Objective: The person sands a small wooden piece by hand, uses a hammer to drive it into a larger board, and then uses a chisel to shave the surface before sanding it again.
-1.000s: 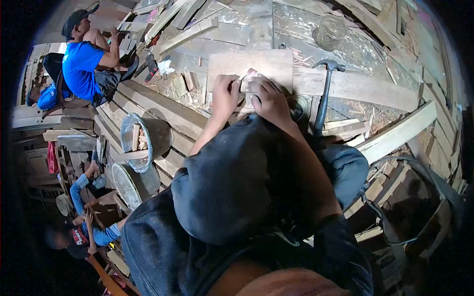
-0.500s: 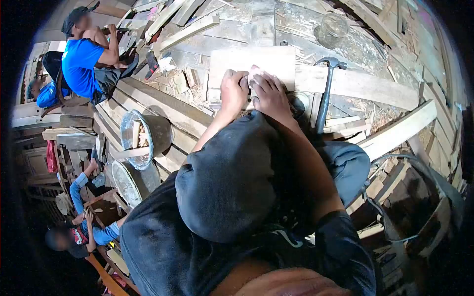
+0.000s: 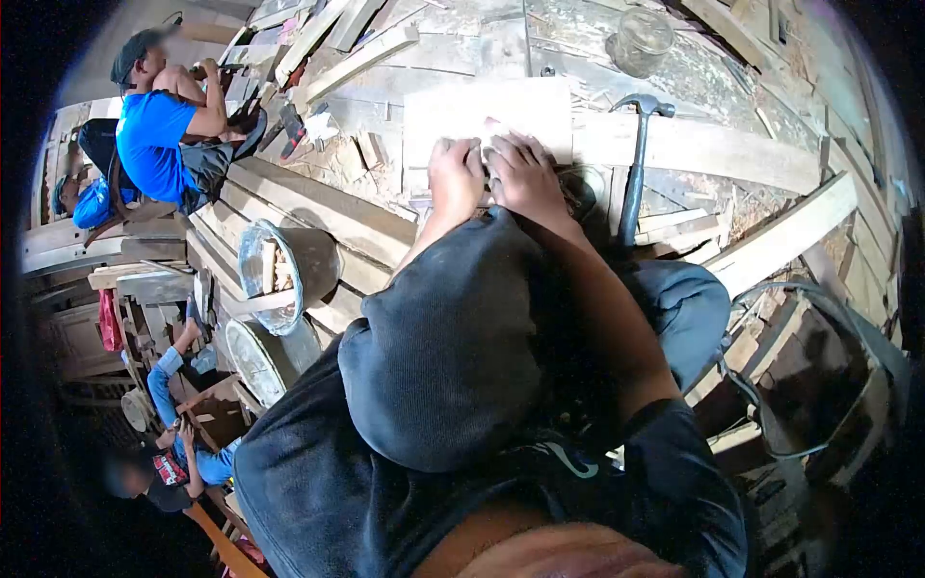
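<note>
Fingers of the left hand (image 3: 456, 171) are curled inward, and those of the right hand (image 3: 525, 175) are bent and lie side by side, reaching forward; I cannot tell whether either hand pinches anything, since the undersides are hidden. The hands are close together, over the near part of a pale, brightly lit board (image 3: 487, 104). A small pinkish spot shows by the right fingertips, too blurred to name.

The board lies flat in front of the person. Its far edge is straight and well ahead of the fingers, with a strip of its surface showing between. Its left edge stands out past the left hand; its right edge comes up beside a long plank (image 3: 732, 149).

A hammer (image 3: 636, 173) lies across that plank, apart from the right hand, its head at the far end and its handle toward the person. Beyond the board's far edge run floorboards (image 3: 472, 53), and farther right stands a see-through container (image 3: 641, 43). To the left, wood scraps (image 3: 371, 149) lie near the board's side, then a bucket (image 3: 332, 260) holding wood pieces. A person in a blue shirt (image 3: 154, 144) sits well apart at upper left.
</note>
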{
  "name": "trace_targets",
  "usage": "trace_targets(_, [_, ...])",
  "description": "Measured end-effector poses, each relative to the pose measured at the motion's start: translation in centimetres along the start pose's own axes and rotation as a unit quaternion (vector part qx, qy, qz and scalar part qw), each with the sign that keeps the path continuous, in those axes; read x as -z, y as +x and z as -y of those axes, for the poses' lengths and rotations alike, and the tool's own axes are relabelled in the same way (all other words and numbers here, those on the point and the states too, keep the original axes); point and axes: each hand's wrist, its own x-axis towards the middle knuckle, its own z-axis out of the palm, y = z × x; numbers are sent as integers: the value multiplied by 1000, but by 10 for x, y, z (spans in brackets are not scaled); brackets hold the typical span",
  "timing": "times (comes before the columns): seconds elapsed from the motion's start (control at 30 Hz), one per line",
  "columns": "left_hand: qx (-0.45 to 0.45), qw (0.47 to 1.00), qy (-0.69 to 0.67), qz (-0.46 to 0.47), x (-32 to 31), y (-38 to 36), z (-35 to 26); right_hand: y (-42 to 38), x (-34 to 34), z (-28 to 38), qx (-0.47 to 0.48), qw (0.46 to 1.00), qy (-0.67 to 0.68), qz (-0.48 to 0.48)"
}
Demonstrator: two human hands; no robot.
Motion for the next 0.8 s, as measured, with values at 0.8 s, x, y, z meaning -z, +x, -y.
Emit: trace_targets(0.8, [-108,990,81,-32,-3,-6,3,-1,4,2,12,997,21,-78])
